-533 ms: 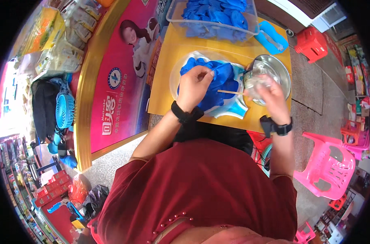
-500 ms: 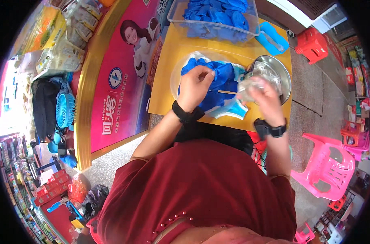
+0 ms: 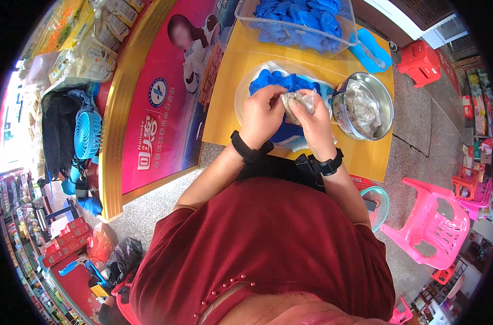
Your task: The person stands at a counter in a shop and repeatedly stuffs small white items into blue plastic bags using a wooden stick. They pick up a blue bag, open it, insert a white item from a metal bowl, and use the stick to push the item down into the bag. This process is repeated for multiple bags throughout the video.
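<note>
In front of me, my left hand (image 3: 263,116) has its fingers closed at the left edge of a small clear plastic packet (image 3: 297,104) with greyish contents. My right hand (image 3: 318,130) grips the packet from the other side, thumb on top. Both hands are over a pile of soft blue pieces (image 3: 275,79) on a round pale tray (image 3: 243,92). Fingers and packet hide part of the pile. By my right hand shows a thin wooden stick (image 3: 335,120); whether I hold it cannot be seen. A round metal tin (image 3: 387,111) with crumpled clear plastic (image 3: 363,111) stands to the right.
At the yellow table's (image 3: 224,127) far side is a clear bin (image 3: 295,30) of blue pieces, beside a light-blue pouch-like item (image 3: 372,51). A pink counter (image 3: 165,108) borders the left. Rightward are a red stool (image 3: 419,62), a pink chair (image 3: 433,222) and a green basket (image 3: 380,206).
My right hand has moved left from beside the tin, bringing the clear packet to my left hand. The blue piece pinched in my left hand earlier is now largely hidden.
</note>
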A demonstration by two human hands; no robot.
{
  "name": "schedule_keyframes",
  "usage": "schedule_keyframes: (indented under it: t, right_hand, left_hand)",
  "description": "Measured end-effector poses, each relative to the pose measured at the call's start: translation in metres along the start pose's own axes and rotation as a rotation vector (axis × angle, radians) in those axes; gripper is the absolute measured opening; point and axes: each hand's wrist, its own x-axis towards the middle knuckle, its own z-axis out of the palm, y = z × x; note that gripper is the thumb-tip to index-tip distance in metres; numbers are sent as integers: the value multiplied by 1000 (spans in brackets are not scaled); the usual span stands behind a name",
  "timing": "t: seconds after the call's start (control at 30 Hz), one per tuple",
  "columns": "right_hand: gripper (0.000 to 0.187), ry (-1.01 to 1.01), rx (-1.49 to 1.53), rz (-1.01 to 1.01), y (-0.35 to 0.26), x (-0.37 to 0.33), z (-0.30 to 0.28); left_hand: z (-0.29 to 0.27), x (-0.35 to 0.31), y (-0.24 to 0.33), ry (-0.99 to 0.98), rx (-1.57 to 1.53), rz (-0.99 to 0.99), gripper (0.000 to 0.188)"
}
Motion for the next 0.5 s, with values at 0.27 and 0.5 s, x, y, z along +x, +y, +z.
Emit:
schedule_keyframes:
  t: [0.27,0.5]
  right_hand:
    - [22,-84,73,138,-4,-1,-7]
    - [17,-5,16,108,3,-1,-7]
  left_hand:
    - [3,-4,-5,-56,-39,-63,18]
    - [12,-8,-7,13,-211,-178,14]
